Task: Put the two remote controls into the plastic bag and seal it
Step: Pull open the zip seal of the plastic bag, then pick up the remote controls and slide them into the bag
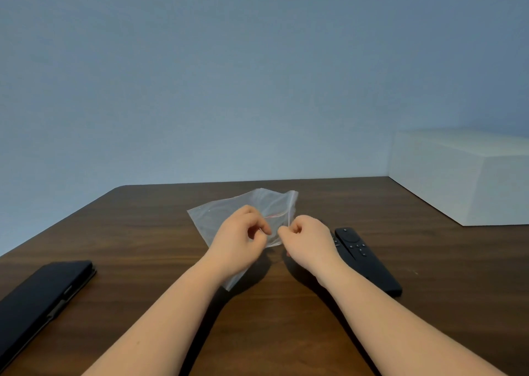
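A clear plastic bag (pixel 217 216) with a red zip line is lifted slightly off the brown table (pixel 143 232), its mouth facing right. My left hand (pixel 242 238) pinches one lip of the bag's mouth and my right hand (pixel 307 239) pinches the other, the fingertips almost touching. A black remote control (pixel 362 257) lies on the table just right of my right wrist, buttons up. A second remote peeks out beside it as a dark sliver (pixel 335 242), mostly hidden by my right hand.
A black flat case (pixel 43 292) lies at the table's left front edge. A white box (pixel 458 178) stands at the back right corner against the blue wall. The table's far edge runs just behind the bag.
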### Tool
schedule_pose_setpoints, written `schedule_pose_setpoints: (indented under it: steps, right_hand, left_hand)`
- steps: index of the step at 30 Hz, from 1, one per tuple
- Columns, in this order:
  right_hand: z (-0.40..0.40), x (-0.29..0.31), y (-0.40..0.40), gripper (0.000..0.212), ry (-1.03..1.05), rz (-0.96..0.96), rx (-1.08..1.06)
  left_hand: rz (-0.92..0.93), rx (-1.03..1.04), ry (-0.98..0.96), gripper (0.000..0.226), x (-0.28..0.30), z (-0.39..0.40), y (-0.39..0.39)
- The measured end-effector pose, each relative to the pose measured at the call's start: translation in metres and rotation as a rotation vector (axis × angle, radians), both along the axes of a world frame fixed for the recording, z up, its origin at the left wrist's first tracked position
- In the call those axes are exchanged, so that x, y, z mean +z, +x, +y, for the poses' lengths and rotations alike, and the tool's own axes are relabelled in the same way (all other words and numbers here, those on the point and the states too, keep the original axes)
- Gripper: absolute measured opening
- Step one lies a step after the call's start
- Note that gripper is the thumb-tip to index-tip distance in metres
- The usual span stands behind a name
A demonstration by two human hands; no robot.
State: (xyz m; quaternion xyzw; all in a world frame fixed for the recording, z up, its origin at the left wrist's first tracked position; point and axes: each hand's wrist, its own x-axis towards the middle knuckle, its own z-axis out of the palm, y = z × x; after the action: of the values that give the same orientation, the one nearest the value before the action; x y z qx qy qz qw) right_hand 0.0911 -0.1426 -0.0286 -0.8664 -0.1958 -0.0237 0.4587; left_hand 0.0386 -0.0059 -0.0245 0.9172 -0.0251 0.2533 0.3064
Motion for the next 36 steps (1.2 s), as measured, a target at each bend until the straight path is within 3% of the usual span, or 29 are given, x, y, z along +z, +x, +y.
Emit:
schedule_pose_setpoints:
  steps: [4,8,12,15,19,23,26,29,36]
  right_hand:
    - [-0.003,0.001,0.005,0.029,-0.072,-0.073,-0.033]
    - [-0.006,0.002,0.009,0.030,-0.302,-0.046,-0.009]
    - [-0.012,0.003,0.013,0.027,-0.441,-0.047,0.026]
    - [-0.013,0.002,0.014,0.031,-0.436,-0.063,0.070]
    - [-0.019,0.011,0.011,0.037,-0.362,-0.134,-0.023]
    - [-0.037,0.024,0.013,0.031,-0.582,-0.134,-0.174]
    - [-0.042,0.025,0.013,0.045,-0.742,-0.046,-0.155]
    - [-0.042,0.025,0.012,0.056,-0.774,-0.024,-0.130]
    - [-0.040,0.017,0.016,0.057,-0.810,-0.034,-0.125]
  left_hand:
    - [-0.010,0.009,0.117,0.025,-0.001,0.003,0.000]
    - [-0.075,0.153,0.199,0.050,0.003,0.023,0.002]
    - [-0.141,0.320,0.207,0.059,0.011,0.040,-0.003]
    - [-0.146,0.260,0.216,0.060,0.010,0.037,-0.006]
    - [-0.031,0.111,0.254,0.056,0.002,0.031,-0.007]
    - [0.023,0.084,0.180,0.038,-0.003,0.031,-0.003]
    - [0.036,0.066,0.116,0.020,-0.004,0.032,-0.003]
    - [0.045,0.068,0.071,0.021,-0.005,0.032,-0.002]
    - [0.016,0.123,0.027,0.015,-0.006,0.030,0.000]
